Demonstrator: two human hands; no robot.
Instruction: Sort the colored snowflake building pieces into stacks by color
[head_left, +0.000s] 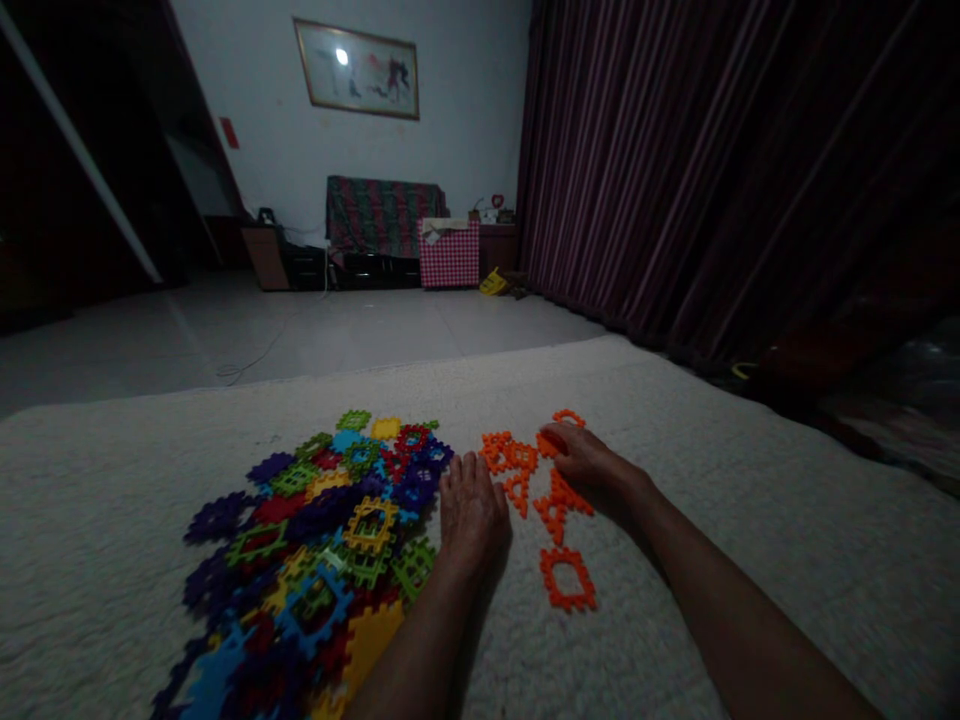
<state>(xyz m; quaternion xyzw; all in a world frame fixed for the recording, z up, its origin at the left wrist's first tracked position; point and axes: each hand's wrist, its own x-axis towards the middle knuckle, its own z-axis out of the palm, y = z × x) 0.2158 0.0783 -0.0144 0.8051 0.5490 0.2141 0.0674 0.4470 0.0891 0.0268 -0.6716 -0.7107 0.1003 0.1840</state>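
The left hand [474, 512] is laid open beside the mixed pile [326, 515], nothing seen held; the right hand [583, 455] is curled over an orange piece [546, 445] on the pale cover [675, 430], grip unclear. Such pieces, presumably light and stiff, are best pinched by toothed rims

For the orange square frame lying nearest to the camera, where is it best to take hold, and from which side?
I would pinch the near bar of the orange square frame, coming from the near side. It lies flat on the pale surface, its open middle could admit a fingertip, and the other orange pieces lie beyond its far edge.
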